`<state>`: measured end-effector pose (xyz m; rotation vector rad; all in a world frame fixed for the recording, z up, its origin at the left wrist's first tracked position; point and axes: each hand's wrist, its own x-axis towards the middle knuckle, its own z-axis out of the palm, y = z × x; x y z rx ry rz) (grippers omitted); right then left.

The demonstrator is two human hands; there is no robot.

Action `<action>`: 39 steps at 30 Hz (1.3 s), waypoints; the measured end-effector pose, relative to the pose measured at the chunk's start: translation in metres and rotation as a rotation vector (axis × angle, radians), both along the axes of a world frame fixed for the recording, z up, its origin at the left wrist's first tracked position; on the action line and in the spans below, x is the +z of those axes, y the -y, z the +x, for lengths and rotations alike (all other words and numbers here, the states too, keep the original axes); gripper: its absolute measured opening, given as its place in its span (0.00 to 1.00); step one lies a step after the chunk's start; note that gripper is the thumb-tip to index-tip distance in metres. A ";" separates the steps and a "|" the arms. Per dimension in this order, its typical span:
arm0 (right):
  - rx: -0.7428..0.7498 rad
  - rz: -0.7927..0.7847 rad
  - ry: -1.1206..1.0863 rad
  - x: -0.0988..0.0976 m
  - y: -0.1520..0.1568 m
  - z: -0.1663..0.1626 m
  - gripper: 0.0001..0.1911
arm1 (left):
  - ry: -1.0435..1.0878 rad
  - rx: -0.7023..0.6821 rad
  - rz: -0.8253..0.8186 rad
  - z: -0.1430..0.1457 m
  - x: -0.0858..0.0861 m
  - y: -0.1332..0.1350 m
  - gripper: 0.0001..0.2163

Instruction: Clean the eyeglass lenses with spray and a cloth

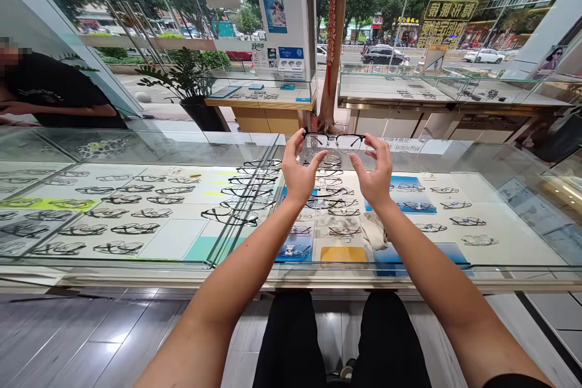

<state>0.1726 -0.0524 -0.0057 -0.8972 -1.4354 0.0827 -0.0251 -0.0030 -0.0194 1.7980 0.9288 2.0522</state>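
I hold a pair of dark-framed glasses (334, 142) up in front of me over a glass display counter (136, 264). My left hand (300, 171) pinches the left end of the frame with thumb and fingers. My right hand (375, 173) grips the right end, its fingers curled round the hinge. The lenses face me and the frame is level. Under the glass below my hands lie several rows of spectacle frames (248, 194) on white and blue pads.
A person in a black shirt (54, 94) sits behind the counter at far left. A potted plant (191, 82) and two more display counters (268, 97) stand beyond. A crumpled cloth (373, 230) lies inside the case. My knees are under the counter edge.
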 end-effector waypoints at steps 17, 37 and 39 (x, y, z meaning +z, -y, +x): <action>0.122 -0.155 -0.407 0.006 -0.008 0.004 0.23 | -0.134 0.082 0.232 -0.004 -0.001 -0.004 0.35; 0.359 -0.264 -0.409 0.007 -0.013 0.006 0.25 | -0.091 -0.038 0.043 0.000 -0.002 -0.002 0.34; 0.369 -0.262 -0.426 0.007 -0.013 0.006 0.24 | -0.088 -0.040 0.034 0.000 -0.001 -0.002 0.34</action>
